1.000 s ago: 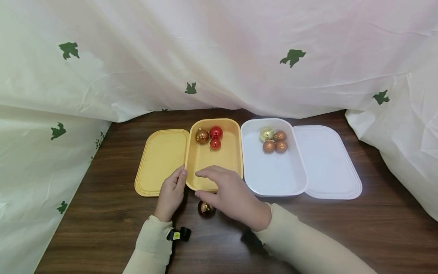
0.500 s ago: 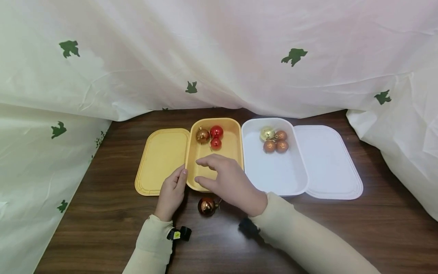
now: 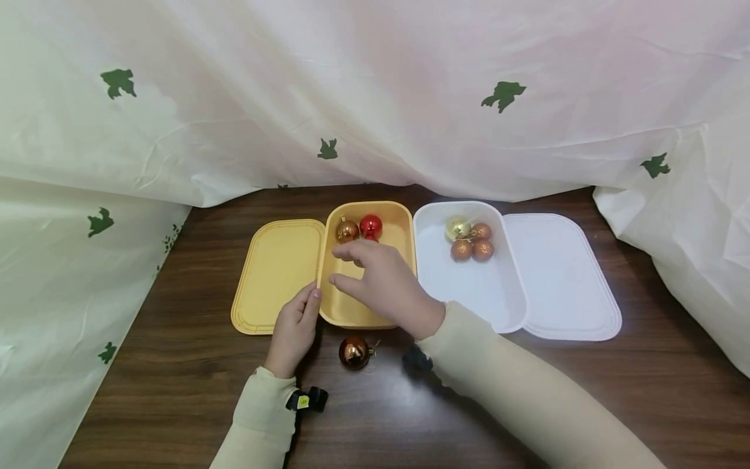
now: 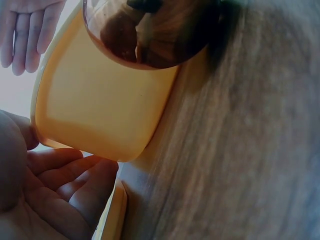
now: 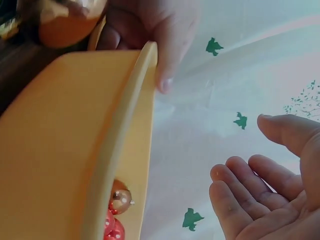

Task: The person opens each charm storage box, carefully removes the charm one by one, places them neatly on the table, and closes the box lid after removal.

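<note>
My left hand (image 3: 293, 332) pinches the left wall of a yellow plastic box (image 3: 346, 306), its thumb at the rim (image 5: 145, 55). Over that box hovers my right hand (image 3: 387, 280), holding nothing, thumb and fingers spread apart. In the right wrist view its palm (image 5: 270, 220) shows bare. At the box's far end lie a brown-gold Christmas bauble (image 3: 347, 231) and a shiny red bauble (image 3: 370, 225); a smaller red one is mostly hidden behind the right hand. A shiny copper bauble (image 3: 354, 353) rests on the table just in front of the box.
A white box (image 3: 469, 299) adjoins on the right, holding a pale gold bauble (image 3: 457, 228) and several copper glitter baubles (image 3: 482, 250). A yellow lid (image 3: 275, 280) lies left, a white lid (image 3: 562, 280) right. White cloth (image 3: 381, 98) with green birds hangs behind the wooden table (image 3: 176, 365).
My right hand has moved away from me, from the box's near edge to over its middle, uncovering the copper bauble on the table. The left hand stays at the box wall.
</note>
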A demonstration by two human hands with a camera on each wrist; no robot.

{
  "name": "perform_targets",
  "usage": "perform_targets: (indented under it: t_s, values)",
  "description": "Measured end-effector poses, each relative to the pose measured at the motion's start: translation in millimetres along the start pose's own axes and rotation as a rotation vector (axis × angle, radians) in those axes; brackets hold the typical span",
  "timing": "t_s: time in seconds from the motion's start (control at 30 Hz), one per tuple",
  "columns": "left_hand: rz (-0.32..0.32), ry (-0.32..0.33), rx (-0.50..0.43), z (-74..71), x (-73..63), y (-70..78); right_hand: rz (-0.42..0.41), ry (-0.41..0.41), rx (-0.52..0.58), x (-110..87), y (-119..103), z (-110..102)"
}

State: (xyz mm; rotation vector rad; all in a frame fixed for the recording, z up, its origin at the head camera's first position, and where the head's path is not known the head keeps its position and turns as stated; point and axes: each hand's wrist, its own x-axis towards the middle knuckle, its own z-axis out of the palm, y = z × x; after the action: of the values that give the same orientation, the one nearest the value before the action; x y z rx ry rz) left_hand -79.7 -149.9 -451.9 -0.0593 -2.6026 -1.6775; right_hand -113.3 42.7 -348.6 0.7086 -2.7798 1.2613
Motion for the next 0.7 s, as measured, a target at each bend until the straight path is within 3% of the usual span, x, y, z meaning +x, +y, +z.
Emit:
perform_targets:
  t_s: [0.7]
  values:
    - [0.015,0.001,-0.008,0.8,0.7,-0.5,0.083,0.007,0.000,32.0,18.3,8.4]
